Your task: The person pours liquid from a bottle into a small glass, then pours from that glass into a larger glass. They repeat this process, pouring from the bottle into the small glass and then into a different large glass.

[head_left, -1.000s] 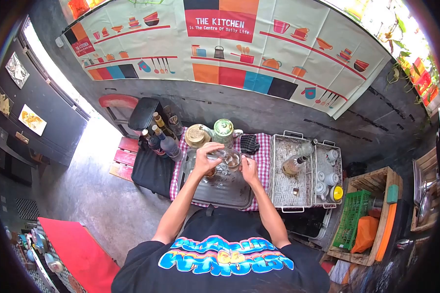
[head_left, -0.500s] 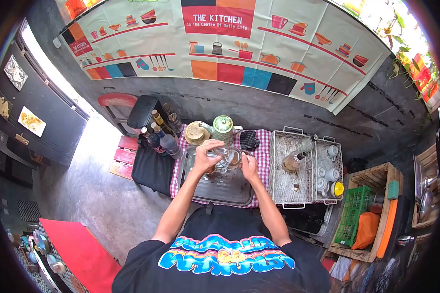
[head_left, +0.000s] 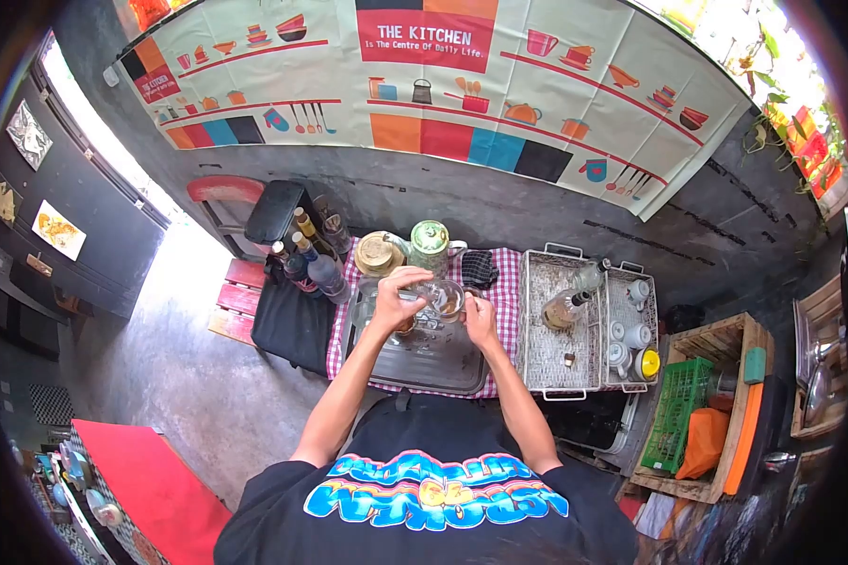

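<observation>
While holding a clear glass vessel [head_left: 447,300] over the dark tray [head_left: 429,365], with the left hand [head_left: 399,298] curved open by its 9 o'clock side, pinched in the right hand [head_left: 479,318] around 4, near a green-lidded teapot [head_left: 430,241] at 12.

And it's three bottles [head_left: 322,273] bunched at the left of the table, two more bottles [head_left: 563,313] over in the white wire trays [head_left: 561,363], and those trays make two! Four pale pots [head_left: 637,336] here, plus one yellow-topped container [head_left: 646,365]. One green teapot [head_left: 430,241], one dark tray [head_left: 433,365], one dark cloth [head_left: 480,269], one green plastic basket [head_left: 680,414], one wall banner [head_left: 433,94]! The clear glassware [head_left: 447,300] overlaps too much to count.
</observation>
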`<act>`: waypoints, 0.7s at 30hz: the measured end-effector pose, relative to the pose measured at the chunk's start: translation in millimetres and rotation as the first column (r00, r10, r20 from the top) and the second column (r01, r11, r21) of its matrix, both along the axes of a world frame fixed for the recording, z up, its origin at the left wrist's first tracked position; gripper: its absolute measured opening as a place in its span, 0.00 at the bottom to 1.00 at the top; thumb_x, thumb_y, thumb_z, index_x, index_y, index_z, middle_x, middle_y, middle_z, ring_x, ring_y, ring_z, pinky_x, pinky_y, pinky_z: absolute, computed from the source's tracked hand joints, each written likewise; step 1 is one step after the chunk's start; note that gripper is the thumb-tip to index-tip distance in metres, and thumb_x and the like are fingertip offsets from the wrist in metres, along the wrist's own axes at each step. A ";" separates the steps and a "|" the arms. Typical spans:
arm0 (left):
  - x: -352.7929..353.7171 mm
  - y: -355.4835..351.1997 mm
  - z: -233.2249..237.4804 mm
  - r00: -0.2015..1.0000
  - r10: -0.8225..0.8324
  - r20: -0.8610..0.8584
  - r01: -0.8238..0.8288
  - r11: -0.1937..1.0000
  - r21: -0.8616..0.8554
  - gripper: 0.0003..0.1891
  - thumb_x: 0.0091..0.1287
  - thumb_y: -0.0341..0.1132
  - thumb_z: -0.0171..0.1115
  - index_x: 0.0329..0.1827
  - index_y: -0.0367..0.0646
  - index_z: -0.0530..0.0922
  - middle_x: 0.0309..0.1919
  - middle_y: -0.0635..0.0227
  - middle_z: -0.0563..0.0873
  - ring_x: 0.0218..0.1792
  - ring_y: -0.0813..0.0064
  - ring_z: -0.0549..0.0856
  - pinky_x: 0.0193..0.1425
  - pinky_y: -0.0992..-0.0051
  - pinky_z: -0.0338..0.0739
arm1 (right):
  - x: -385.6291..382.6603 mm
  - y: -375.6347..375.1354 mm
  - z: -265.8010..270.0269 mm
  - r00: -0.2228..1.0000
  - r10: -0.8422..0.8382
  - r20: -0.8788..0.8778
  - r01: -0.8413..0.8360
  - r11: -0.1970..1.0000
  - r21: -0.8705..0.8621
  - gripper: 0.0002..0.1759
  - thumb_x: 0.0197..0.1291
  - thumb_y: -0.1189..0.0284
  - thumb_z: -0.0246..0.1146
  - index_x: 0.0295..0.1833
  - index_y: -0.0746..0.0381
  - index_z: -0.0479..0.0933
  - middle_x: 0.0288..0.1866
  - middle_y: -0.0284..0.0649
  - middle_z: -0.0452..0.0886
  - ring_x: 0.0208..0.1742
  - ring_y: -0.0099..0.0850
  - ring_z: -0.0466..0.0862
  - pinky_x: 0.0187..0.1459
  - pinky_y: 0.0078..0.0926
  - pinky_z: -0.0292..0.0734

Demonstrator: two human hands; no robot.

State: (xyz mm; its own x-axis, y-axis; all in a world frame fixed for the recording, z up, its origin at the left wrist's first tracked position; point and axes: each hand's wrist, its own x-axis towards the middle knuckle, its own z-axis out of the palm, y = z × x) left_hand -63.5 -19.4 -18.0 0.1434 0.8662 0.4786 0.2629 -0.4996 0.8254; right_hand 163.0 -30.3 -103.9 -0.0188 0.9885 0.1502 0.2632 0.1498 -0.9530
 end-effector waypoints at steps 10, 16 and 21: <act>-4.4 -2.0 6.1 1.000 -0.002 -0.022 0.003 0.999 0.038 0.22 0.43 0.25 0.70 0.47 0.41 0.89 0.49 0.61 0.91 0.55 0.62 0.87 0.66 0.64 0.77 | -4.3 -1.2 -0.6 1.000 0.009 0.012 -0.009 1.000 -0.003 0.30 0.79 0.56 0.50 0.26 0.63 0.76 0.19 0.32 0.76 0.21 0.20 0.74 0.25 0.24 0.68; -9.6 -3.2 8.5 0.999 -0.009 -0.050 0.013 0.997 0.081 0.23 0.43 0.23 0.70 0.47 0.41 0.89 0.48 0.61 0.91 0.54 0.62 0.87 0.65 0.64 0.78 | -12.9 -7.4 7.5 1.000 -0.009 -0.016 0.008 1.000 -0.007 0.30 0.79 0.55 0.50 0.26 0.63 0.77 0.19 0.31 0.76 0.21 0.20 0.74 0.25 0.24 0.68; -14.3 -2.1 10.4 0.996 -0.019 -0.089 0.031 0.990 0.136 0.24 0.42 0.20 0.70 0.47 0.41 0.89 0.48 0.61 0.91 0.54 0.62 0.87 0.64 0.65 0.79 | -22.0 -8.5 6.9 0.999 -0.009 -0.049 0.008 1.000 -0.016 0.30 0.80 0.55 0.50 0.25 0.63 0.76 0.19 0.31 0.75 0.21 0.19 0.74 0.25 0.23 0.68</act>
State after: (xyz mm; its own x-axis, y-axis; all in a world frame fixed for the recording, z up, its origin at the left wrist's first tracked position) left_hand -77.8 -21.5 -7.6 0.2105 0.7892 0.5769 0.3172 -0.6133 0.7233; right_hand 141.0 -38.9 -97.0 -0.0035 0.9908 0.1353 0.2177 0.1329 -0.9669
